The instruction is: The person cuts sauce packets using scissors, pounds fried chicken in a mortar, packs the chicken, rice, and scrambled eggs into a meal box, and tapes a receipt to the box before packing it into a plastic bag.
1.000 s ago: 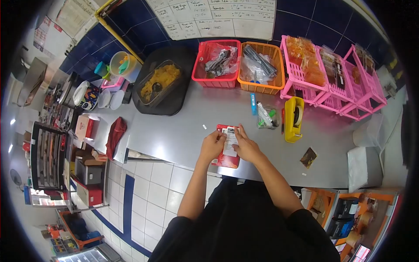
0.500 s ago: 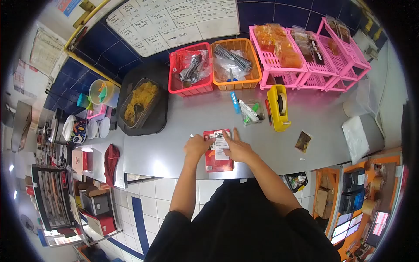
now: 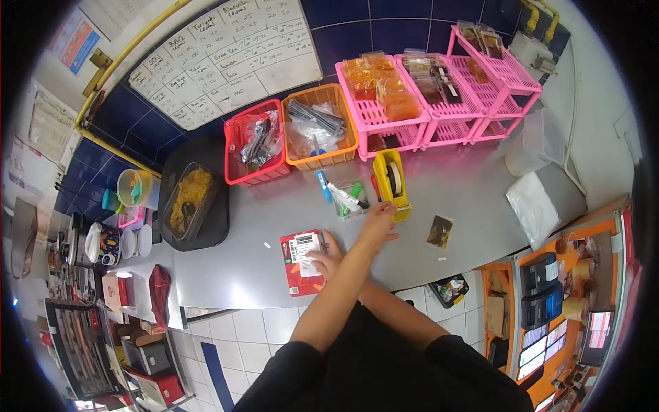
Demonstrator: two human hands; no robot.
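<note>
Paper (image 3: 302,247) lies on our red pack (image 3: 295,281) on the surface (image 3: 240,275), nothing fastening it that we can see, our right hand (image 3: 329,262) spread against the pack, our left hand (image 3: 379,221) at the dispenser (image 3: 402,185), its grip unclear.

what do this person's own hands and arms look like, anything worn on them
The left hand and right hand are bare, with no gloves. Plain black sleeves end around the elbows, leaving the forearms uncovered. No watch or bracelet shows.
</note>
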